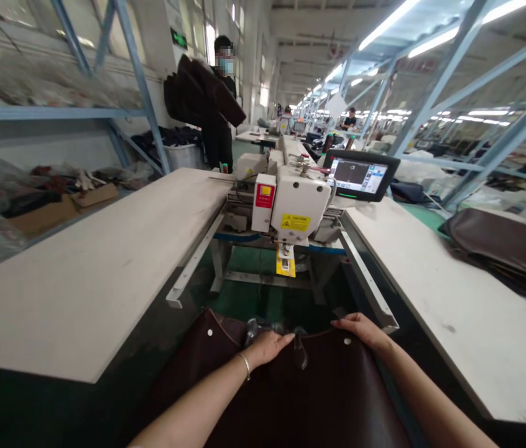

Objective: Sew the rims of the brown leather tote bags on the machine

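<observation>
A dark brown leather bag [314,398] spreads across the bottom middle of the head view, its opening edge facing away from me. Two round white spots show near that edge. My left hand [265,348], with a bracelet at the wrist, grips the edge near its middle; its curled fingers are mostly hidden. Just right of its fingertips is a small dark tab [300,350], and clear plastic [253,330] shows by the knuckles. At the right corner my right hand [360,326] pinches the edge between thumb and fingers.
Ahead stands a white sewing machine [303,199] with a lit screen [359,176]. Pale tabletops [104,249] and metal rails [198,258] flank the gap. Brown leather pieces [505,242] lie on the right table [440,292]. Behind, a person [219,106] carries dark pieces.
</observation>
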Motion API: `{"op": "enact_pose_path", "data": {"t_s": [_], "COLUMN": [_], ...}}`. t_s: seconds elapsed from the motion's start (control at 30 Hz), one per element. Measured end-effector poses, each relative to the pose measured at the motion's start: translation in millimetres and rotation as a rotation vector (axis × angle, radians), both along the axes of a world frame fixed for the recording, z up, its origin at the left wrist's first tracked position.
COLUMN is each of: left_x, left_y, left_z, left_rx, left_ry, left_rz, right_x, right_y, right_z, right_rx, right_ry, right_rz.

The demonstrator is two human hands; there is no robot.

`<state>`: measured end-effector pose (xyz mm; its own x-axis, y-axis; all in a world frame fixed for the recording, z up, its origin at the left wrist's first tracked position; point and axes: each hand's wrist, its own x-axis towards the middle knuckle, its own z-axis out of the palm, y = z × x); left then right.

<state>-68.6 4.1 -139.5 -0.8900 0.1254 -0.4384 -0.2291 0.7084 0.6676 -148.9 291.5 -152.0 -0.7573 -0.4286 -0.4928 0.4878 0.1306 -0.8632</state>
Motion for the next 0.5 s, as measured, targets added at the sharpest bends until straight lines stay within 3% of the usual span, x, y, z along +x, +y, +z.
{"op": "enact_pose_path", "data": {"t_s": [0.1,0.2,0.37,0.5], "left_x": [-11,-27,-44,-54], "left_y": [2,1,0,-7], "left_z": [2.5,15.5,47.6,78.5], "left_rx": [-0.126,-0.174,-0.186,-0.249], "left_ry": [0.02,0.02,0.07,0.158], "left_rz": [-0.022,-0.013,0.027,0.097], "right_x": [-1,-6,-12,9], "right_y": [-5,-9,-18,-23], "right_z": [-19.1,-20.1,12.8,41.2], "right_rx": [-0.007,-0.049,-0.149,-0.043], "right_ry": [-0.019,-0.014,0.064,0.278], "right_rz": [-0.037,-0.099,-0.222,-0.204]}}
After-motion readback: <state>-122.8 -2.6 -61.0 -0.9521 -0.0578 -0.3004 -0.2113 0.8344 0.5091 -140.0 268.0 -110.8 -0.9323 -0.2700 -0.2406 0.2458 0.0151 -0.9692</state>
